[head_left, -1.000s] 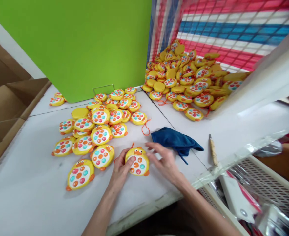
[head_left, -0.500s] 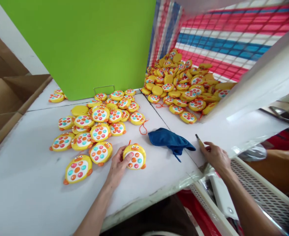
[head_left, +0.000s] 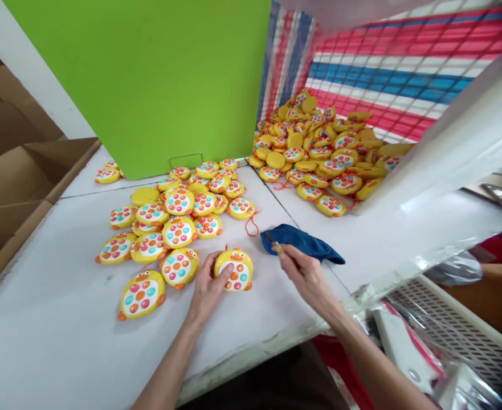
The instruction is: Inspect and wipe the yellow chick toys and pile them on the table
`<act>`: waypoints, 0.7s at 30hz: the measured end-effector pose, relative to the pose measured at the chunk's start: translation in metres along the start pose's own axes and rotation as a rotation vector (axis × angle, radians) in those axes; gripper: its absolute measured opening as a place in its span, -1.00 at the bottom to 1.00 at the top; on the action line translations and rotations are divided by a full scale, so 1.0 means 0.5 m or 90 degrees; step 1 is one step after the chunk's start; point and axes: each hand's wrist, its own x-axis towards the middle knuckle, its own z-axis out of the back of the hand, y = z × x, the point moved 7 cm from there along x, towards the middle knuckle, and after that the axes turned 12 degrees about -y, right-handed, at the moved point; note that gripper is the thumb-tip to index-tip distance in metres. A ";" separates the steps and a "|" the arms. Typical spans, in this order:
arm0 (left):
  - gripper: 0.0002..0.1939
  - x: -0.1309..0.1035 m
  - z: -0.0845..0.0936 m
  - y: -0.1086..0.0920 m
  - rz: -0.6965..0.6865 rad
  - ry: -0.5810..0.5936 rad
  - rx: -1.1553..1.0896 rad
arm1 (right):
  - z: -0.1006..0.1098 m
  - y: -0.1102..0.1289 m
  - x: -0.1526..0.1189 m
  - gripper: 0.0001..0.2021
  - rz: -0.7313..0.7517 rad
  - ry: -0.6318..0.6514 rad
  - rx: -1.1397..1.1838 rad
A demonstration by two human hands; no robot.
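I'm watching the gap between the held toy and the tool, each in a different hand. Left hand [head_left: 205, 287] grips a round yellow duck toy [head_left: 239, 277] by its left side, thumb over the white dotted front, other fingers mostly hidden behind the edge. Right hand [head_left: 308, 276] is closed on a thin tool [head_left: 278, 248], pale handle in the fingers, dark tip sticking out. Toy sits just left of the tool, bare tabletop [head_left: 272, 307] between them, not touching. Tool's long axis slants away from the person and to the left, so the tip aims past the toy's head, not at it; tip is farther out than the beak and off to its right. Toy is face up, head end away from the person, one orange foot at lower right; it's near the table surface, can't tell if lifted. Left hand is on the toy; right hand is across the gap. Blue cloth [head_left: 314, 245] lies beyond the right hand, tip over its left end, contact unclear. Loose group of duck toys [head_left: 178, 232] left and beyond the left hand; bigger heap [head_left: 314, 145] farther off, right of the green board [head_left: 160, 85].
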 end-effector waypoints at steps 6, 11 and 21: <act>-0.59 0.016 0.015 -0.019 -0.038 -0.040 0.035 | -0.094 0.057 0.017 -0.67 0.075 0.074 0.054; -0.59 0.015 0.026 -0.020 -0.019 -0.063 0.011 | -0.124 0.081 0.057 -0.78 0.068 0.085 0.064; -0.56 0.020 0.052 -0.029 -0.002 -0.138 0.047 | -0.180 0.088 0.098 -0.66 0.091 0.123 0.121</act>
